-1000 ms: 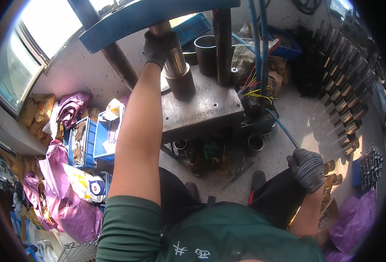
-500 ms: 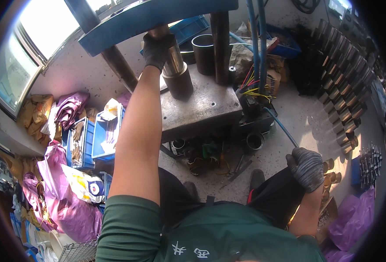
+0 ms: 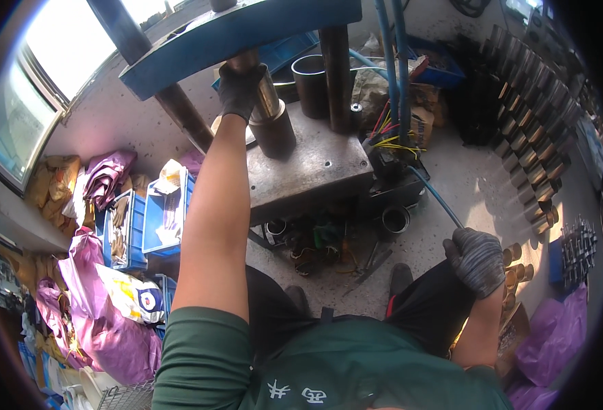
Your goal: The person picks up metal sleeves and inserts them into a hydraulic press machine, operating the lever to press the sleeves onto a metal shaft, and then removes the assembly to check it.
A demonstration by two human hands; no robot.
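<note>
My left hand (image 3: 238,90), in a dark glove, reaches up under the blue crossbeam of a press and is closed round a shiny metal cylinder (image 3: 268,98). That cylinder stands upright in the top of a darker metal sleeve (image 3: 275,135), which rests on the thick steel plate (image 3: 312,164). Just above my fingers the press ram (image 3: 244,60) comes down from the crossbeam (image 3: 247,41). My right hand (image 3: 478,262), in a grey knit glove, is wrapped round the end of a thin blue lever (image 3: 440,200) at the right. My left fingertips are partly hidden behind the cylinder.
A wide black tube (image 3: 310,89) stands behind the sleeve, beside a steel column (image 3: 339,82). Yellow and red wires (image 3: 396,141) hang near the lever's base. Blue bins (image 3: 136,236) and purple bags (image 3: 114,335) lie left. Stacked metal tubes (image 3: 535,140) line the right.
The whole view has shifted slightly. My left hand stays on the metal cylinder and my right on the lever, with no clear movement of either.
</note>
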